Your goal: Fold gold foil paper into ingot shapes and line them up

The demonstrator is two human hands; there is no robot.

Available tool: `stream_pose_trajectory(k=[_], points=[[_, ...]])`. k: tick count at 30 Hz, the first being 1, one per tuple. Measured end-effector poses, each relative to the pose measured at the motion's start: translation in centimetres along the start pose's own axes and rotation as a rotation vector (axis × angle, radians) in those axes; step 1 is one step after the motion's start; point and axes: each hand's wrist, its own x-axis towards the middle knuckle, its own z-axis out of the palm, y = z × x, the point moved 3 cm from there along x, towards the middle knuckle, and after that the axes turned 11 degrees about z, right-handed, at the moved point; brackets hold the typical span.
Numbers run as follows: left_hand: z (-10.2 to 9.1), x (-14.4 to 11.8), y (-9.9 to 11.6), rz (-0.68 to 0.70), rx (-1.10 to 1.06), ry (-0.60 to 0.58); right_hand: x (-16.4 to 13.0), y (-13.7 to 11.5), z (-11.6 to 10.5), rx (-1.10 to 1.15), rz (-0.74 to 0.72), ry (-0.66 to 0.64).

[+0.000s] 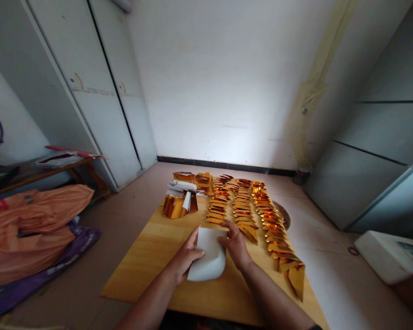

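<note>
A sheet of paper (210, 252), its white side facing me, curves upward over the near part of the wooden table. My left hand (189, 253) grips its left edge, thumb on top. On the opposite edge, my right hand (234, 244) pinches the paper near the upper corner. Right of my hands, folded gold foil papers (244, 211) stand in several overlapping rows. Behind my left hand lie a curled gold foil sheet (174, 207) and a white bundle (183, 185), with stacked gold paper (203, 182) beside them.
The wooden table (141, 261) stands on a tiled floor. Orange and purple bags (51, 229) lie at left, below a low bench (79, 162). A grey cabinet (106, 82) rises behind them. At right are a refrigerator (375, 151) and a white box (385, 256).
</note>
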Motion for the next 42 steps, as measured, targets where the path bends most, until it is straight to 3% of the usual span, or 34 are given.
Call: stream_pose_trajectory(k=[5, 9, 13, 16, 19, 23, 26, 30, 36, 39, 42], points=[[-1.3, 0.6, -1.1, 0.155, 0.325, 0.108, -0.1, 0.9, 0.8, -0.378, -0.119, 0.012], [-2.1, 0.9, -1.1, 0.271, 0.832, 0.142, -0.7, 1.0, 1.4, -0.569, -0.159, -0.005], [-1.6, 0.3, -0.7, 0.256, 1.379, 0.031, -1.2, -0.2, 1.7, -0.827, -0.232, 0.000], [-0.8, 0.1, -0.5, 0.367, 1.552, -0.088, -1.8, -1.4, 1.8, -0.998, -0.289, 0.027], [-0.4, 0.2, -1.1, 0.484, 1.573, -0.230, -2.7, -2.2, 1.7, -1.055, -0.386, -0.010], [-0.7, 0.5, -1.9, 0.540, 1.527, -0.271, -4.5, -2.0, 0.9, -0.999, -0.490, -0.411], [-1.0, 0.6, -1.7, 0.545, 1.477, -0.254, -5.8, -1.3, -0.6, -0.949, -0.494, -0.512], [-1.2, 0.9, -1.2, 0.545, 1.389, -0.216, -6.8, -0.7, -1.5, -0.882, -0.499, -0.476], [-2.7, 2.3, -1.1, 0.563, 1.231, -0.223, -6.9, -0.5, -0.7, -0.787, -0.506, -0.397], [-3.5, 3.1, -1.0, 0.574, 1.063, -0.235, -5.7, -0.1, -0.6, -0.597, -0.349, -0.299], [-3.9, 3.5, -0.6, 0.541, 0.898, -0.144, -4.0, 0.6, -0.7, -0.399, -0.125, -0.145]])
